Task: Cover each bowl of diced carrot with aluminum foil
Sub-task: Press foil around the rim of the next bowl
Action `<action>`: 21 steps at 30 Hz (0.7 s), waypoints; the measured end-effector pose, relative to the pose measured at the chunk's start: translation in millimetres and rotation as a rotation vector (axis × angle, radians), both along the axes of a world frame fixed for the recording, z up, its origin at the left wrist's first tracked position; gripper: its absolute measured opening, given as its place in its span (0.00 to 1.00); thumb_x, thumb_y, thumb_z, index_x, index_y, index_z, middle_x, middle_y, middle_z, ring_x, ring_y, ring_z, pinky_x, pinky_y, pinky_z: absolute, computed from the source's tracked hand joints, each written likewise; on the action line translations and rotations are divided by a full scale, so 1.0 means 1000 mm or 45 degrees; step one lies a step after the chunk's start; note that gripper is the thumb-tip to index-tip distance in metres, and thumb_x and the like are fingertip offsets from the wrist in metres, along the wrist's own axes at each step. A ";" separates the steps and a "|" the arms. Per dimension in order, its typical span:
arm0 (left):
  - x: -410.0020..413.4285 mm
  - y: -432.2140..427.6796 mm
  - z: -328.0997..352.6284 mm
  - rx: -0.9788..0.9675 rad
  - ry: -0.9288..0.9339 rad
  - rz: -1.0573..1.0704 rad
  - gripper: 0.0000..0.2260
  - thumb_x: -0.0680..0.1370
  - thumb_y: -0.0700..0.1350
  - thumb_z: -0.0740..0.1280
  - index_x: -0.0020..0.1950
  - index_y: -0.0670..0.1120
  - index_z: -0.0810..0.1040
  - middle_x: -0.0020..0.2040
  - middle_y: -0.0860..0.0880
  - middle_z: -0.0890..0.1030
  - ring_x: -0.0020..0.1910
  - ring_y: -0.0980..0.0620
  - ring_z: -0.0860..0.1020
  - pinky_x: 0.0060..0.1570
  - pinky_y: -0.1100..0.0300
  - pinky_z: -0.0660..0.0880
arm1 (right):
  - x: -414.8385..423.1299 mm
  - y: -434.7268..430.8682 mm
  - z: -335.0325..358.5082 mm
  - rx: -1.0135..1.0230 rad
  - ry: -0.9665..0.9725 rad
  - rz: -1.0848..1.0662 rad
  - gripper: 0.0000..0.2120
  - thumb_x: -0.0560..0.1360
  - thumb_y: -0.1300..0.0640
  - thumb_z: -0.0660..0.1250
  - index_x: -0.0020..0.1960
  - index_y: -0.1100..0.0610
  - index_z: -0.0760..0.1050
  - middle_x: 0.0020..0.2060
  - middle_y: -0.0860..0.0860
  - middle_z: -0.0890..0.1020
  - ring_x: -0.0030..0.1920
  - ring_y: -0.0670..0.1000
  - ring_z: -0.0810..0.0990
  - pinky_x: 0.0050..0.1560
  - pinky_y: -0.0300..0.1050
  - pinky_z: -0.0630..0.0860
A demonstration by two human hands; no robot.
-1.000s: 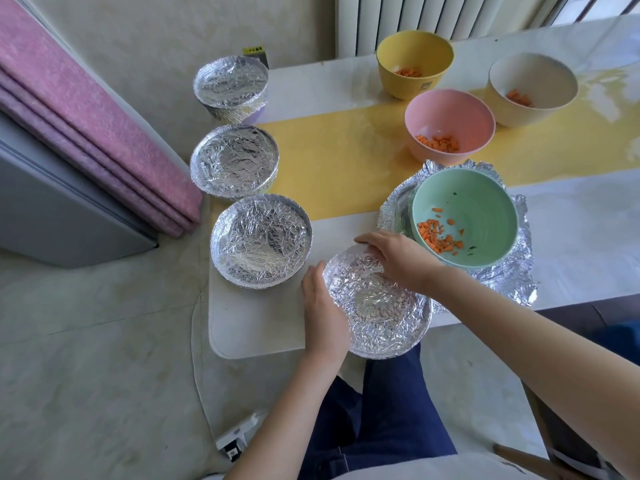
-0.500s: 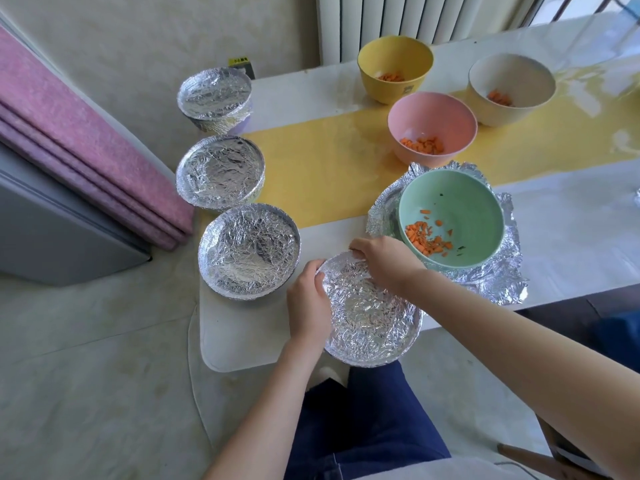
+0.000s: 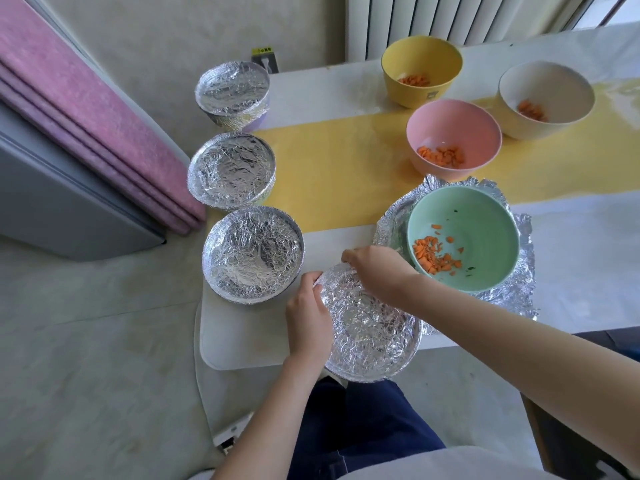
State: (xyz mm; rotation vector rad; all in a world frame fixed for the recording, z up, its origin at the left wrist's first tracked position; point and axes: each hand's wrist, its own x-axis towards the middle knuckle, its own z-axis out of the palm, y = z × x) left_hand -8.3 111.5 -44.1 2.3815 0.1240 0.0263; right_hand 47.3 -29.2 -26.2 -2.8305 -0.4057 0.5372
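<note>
Head view. Left hand [image 3: 308, 317], fingers curled, grips the left rim of the foiled bowl [image 3: 370, 327]. Right hand [image 3: 377, 268], fingers bent downward, pinches its far rim. Both forearms reach in from below, the right crossing diagonally. The foiled bowl is mouth-up at the near edge of the table [image 3: 242, 341], partly past it; being round, it shows no long axis. Just right, a green bowl [image 3: 485, 230] of carrot stands uncovered on a foil sheet [image 3: 519, 299].
</note>
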 end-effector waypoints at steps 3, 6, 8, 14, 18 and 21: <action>0.000 0.000 0.001 -0.003 0.014 0.000 0.10 0.78 0.33 0.59 0.56 0.41 0.76 0.48 0.44 0.81 0.46 0.44 0.78 0.39 0.67 0.61 | 0.003 -0.002 -0.003 0.056 0.115 0.062 0.14 0.75 0.71 0.56 0.58 0.60 0.70 0.49 0.56 0.80 0.47 0.57 0.80 0.40 0.47 0.72; 0.003 0.000 0.001 0.012 0.043 -0.041 0.10 0.79 0.34 0.59 0.57 0.42 0.76 0.49 0.45 0.81 0.48 0.46 0.78 0.40 0.67 0.62 | 0.006 -0.008 -0.007 0.163 0.168 0.040 0.09 0.77 0.67 0.57 0.54 0.59 0.72 0.45 0.55 0.80 0.43 0.56 0.79 0.40 0.47 0.74; 0.004 0.000 0.002 0.005 0.068 -0.048 0.10 0.79 0.35 0.59 0.58 0.42 0.75 0.50 0.45 0.81 0.48 0.46 0.77 0.40 0.67 0.62 | 0.008 -0.010 -0.009 0.203 0.182 0.015 0.10 0.77 0.68 0.58 0.52 0.58 0.74 0.43 0.55 0.81 0.40 0.55 0.79 0.41 0.48 0.76; 0.001 -0.007 0.001 0.025 0.084 0.024 0.06 0.80 0.36 0.58 0.53 0.41 0.73 0.54 0.47 0.73 0.49 0.49 0.73 0.44 0.68 0.62 | 0.015 0.000 0.003 0.153 0.234 0.082 0.16 0.75 0.71 0.56 0.59 0.62 0.73 0.54 0.58 0.77 0.52 0.57 0.78 0.53 0.51 0.76; 0.000 -0.007 -0.003 0.055 0.058 0.081 0.05 0.79 0.35 0.60 0.50 0.39 0.74 0.51 0.45 0.74 0.46 0.51 0.72 0.44 0.67 0.63 | 0.016 0.004 0.008 0.194 0.276 0.139 0.18 0.76 0.70 0.55 0.63 0.61 0.72 0.58 0.57 0.77 0.55 0.57 0.77 0.55 0.49 0.74; -0.001 -0.010 -0.003 0.071 0.027 0.108 0.04 0.78 0.35 0.61 0.48 0.39 0.74 0.49 0.45 0.75 0.44 0.49 0.73 0.42 0.63 0.65 | 0.015 -0.001 0.011 0.205 0.278 0.137 0.20 0.75 0.72 0.55 0.62 0.60 0.73 0.54 0.58 0.80 0.51 0.58 0.79 0.51 0.50 0.75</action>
